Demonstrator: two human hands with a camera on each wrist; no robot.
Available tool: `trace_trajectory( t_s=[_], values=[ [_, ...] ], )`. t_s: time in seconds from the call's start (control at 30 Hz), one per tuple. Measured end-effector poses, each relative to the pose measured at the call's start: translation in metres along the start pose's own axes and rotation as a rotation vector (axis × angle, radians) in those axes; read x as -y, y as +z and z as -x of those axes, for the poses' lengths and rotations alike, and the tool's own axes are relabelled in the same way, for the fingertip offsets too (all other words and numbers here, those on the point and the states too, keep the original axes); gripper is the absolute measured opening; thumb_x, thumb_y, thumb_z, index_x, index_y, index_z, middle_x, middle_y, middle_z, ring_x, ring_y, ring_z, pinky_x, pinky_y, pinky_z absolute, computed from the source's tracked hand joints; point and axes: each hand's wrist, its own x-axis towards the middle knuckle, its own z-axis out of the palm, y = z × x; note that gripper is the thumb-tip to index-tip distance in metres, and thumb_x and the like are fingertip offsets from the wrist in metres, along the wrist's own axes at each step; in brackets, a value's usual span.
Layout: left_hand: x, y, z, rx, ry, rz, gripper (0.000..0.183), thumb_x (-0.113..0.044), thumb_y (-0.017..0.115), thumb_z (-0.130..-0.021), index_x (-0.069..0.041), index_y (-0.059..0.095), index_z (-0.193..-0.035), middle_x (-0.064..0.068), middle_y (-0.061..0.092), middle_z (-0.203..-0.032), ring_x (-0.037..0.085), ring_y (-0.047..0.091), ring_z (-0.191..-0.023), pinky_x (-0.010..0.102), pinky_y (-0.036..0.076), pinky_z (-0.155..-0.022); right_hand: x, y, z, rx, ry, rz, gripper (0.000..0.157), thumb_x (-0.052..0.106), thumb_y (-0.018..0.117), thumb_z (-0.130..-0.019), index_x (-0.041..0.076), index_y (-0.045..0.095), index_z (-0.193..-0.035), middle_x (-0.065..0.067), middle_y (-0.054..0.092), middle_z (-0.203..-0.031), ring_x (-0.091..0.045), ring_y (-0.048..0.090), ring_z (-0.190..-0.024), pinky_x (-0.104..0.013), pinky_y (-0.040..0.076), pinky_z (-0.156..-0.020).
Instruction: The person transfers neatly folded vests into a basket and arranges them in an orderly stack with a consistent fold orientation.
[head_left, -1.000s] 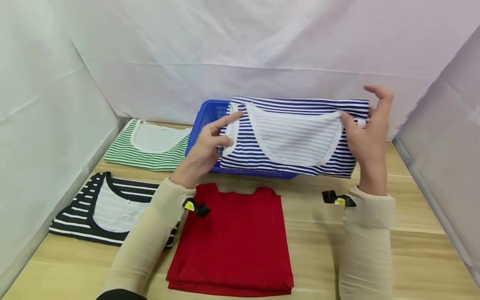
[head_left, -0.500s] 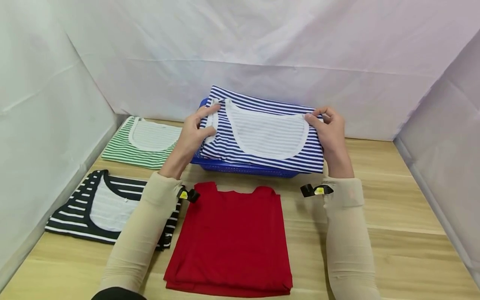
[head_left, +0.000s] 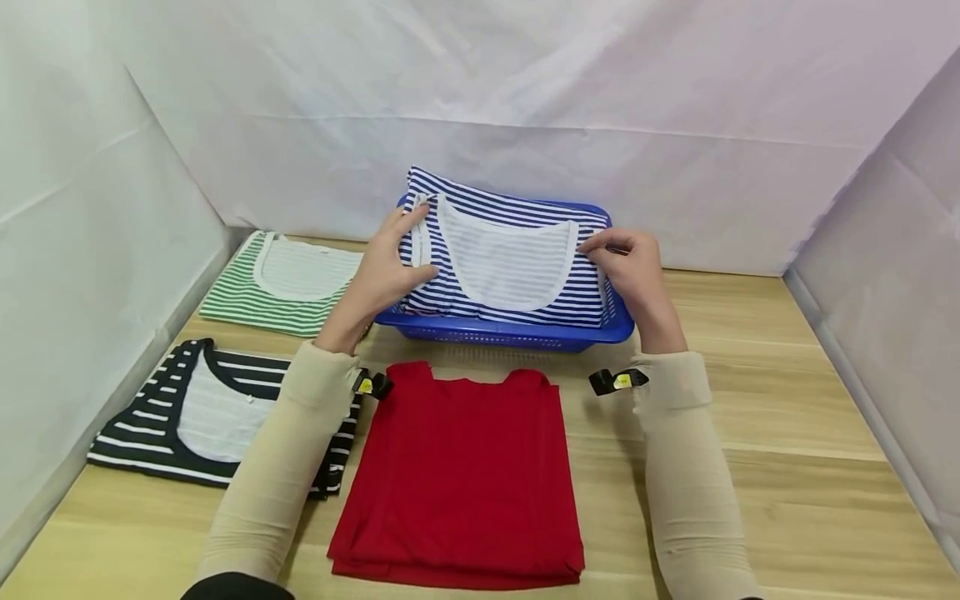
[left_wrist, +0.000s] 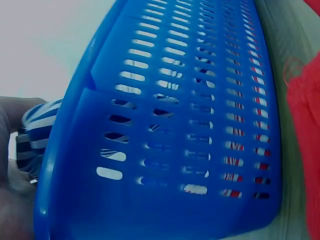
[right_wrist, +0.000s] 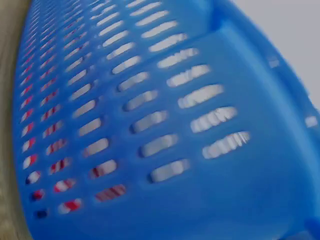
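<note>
A folded navy-and-white striped shirt (head_left: 506,258) with a white-trimmed scoop neck lies in the mouth of a blue plastic basket (head_left: 517,335), its left end higher than its right. My left hand (head_left: 386,267) holds the shirt's left end, index finger and thumb spread over its top side. In the left wrist view, striped cloth (left_wrist: 42,125) shows between blurred fingers beside the basket rim. At the right end, my right hand (head_left: 633,258) pinches the shirt near its neckline with thumb and fingers. The right wrist view shows only the basket's slotted wall (right_wrist: 125,110).
Red-and-white striped cloth shows through the basket's lower slots. A folded red shirt (head_left: 461,475) lies in front of the basket. To the left lie a green-striped shirt (head_left: 300,287) and a black-and-white striped shirt (head_left: 225,408). White sheeting (head_left: 487,75) surrounds the wooden table (head_left: 787,433).
Both hands have brought the navy-striped shirt leftward and down into the basket. The right hand has moved left and lower, and the basket's right end now shows.
</note>
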Motion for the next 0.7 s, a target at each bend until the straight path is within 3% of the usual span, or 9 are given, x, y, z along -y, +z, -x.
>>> trace_trajectory(
  t_s=[0.13,0.2,0.23,0.3,0.4,0.5,0.57,0.63,0.7],
  values=[
    [-0.003,0.002,-0.002,0.043,-0.022,-0.146,0.087,-0.017,0.072,-0.087,-0.018,0.03,-0.164,0.013,0.01,-0.175,0.033,0.009,-0.162,0.064,0.025,-0.124,0.002,0.004,0.0,-0.058,-0.059,0.25,0.024,0.006,0.058,-0.098,0.003,0.081,-0.106,-0.015,0.073,-0.121,-0.004,0.041,-0.056,-0.019,0.036,-0.053],
    [-0.005,0.002,-0.003,0.05,-0.032,-0.168,0.088,-0.017,0.071,-0.087,-0.018,0.029,-0.164,0.013,0.01,-0.175,0.034,0.009,-0.162,0.064,0.025,-0.124,0.005,0.006,0.0,-0.052,-0.095,0.327,0.025,0.009,0.059,-0.1,0.006,0.079,-0.115,-0.018,0.07,-0.127,-0.009,0.037,-0.057,-0.021,0.033,-0.053],
    [-0.005,0.002,-0.003,0.048,-0.037,-0.17,0.088,-0.017,0.07,-0.086,-0.017,0.029,-0.164,0.012,0.01,-0.175,0.033,0.009,-0.162,0.063,0.025,-0.124,0.006,0.006,0.001,-0.043,-0.113,0.36,0.026,0.01,0.061,-0.1,0.006,0.077,-0.119,-0.018,0.069,-0.13,-0.011,0.043,-0.06,-0.022,0.037,-0.056],
    [-0.005,0.001,-0.003,0.035,-0.038,-0.165,0.089,-0.015,0.07,-0.085,-0.017,0.03,-0.164,0.012,0.011,-0.175,0.031,0.009,-0.162,0.062,0.026,-0.124,0.009,0.006,0.001,-0.015,-0.145,0.402,0.032,0.012,0.066,-0.097,0.006,0.072,-0.128,-0.019,0.065,-0.135,-0.019,0.055,-0.082,-0.028,0.046,-0.072],
    [-0.005,-0.001,-0.002,0.01,-0.035,-0.147,0.089,-0.013,0.069,-0.082,-0.016,0.033,-0.163,0.011,0.013,-0.174,0.029,0.009,-0.163,0.061,0.026,-0.124,0.015,0.004,0.002,0.027,-0.16,0.447,0.051,0.012,0.072,-0.091,0.006,0.061,-0.141,-0.021,0.057,-0.143,-0.031,0.055,-0.115,-0.046,0.048,-0.096],
    [-0.005,-0.001,-0.002,0.014,-0.037,-0.142,0.088,-0.013,0.069,-0.082,-0.016,0.033,-0.163,0.011,0.014,-0.174,0.029,0.009,-0.163,0.059,0.03,-0.123,0.022,0.0,0.003,0.066,-0.136,0.472,0.061,0.008,0.071,-0.089,0.005,0.054,-0.148,-0.024,0.052,-0.145,-0.038,0.051,-0.122,-0.056,0.043,-0.103],
    [-0.005,0.0,-0.003,0.036,-0.041,-0.193,0.086,-0.013,0.067,-0.084,-0.014,0.032,-0.163,0.012,0.014,-0.174,0.032,0.012,-0.162,0.059,0.033,-0.12,0.027,-0.003,0.004,0.113,-0.095,0.509,0.062,0.007,0.07,-0.089,0.003,0.053,-0.149,-0.026,0.05,-0.147,-0.041,0.049,-0.127,-0.058,0.042,-0.106],
    [-0.005,0.004,-0.004,0.07,-0.043,-0.294,0.083,-0.012,0.063,-0.087,-0.012,0.031,-0.163,0.012,0.015,-0.174,0.037,0.046,-0.143,0.054,0.047,-0.101,0.03,-0.003,0.005,0.175,-0.057,0.56,0.062,0.006,0.07,-0.089,-0.001,0.053,-0.148,-0.029,0.05,-0.148,-0.044,0.047,-0.133,-0.06,0.04,-0.109],
    [-0.005,0.009,-0.004,0.11,-0.034,-0.425,0.08,-0.011,0.059,-0.088,-0.009,0.031,-0.163,0.012,0.015,-0.174,0.037,0.063,-0.108,0.046,0.049,-0.077,0.031,-0.002,0.005,0.241,-0.026,0.626,0.062,0.007,0.069,-0.089,-0.004,0.052,-0.147,-0.032,0.048,-0.15,-0.048,0.041,-0.141,-0.063,0.036,-0.114]
  ],
)
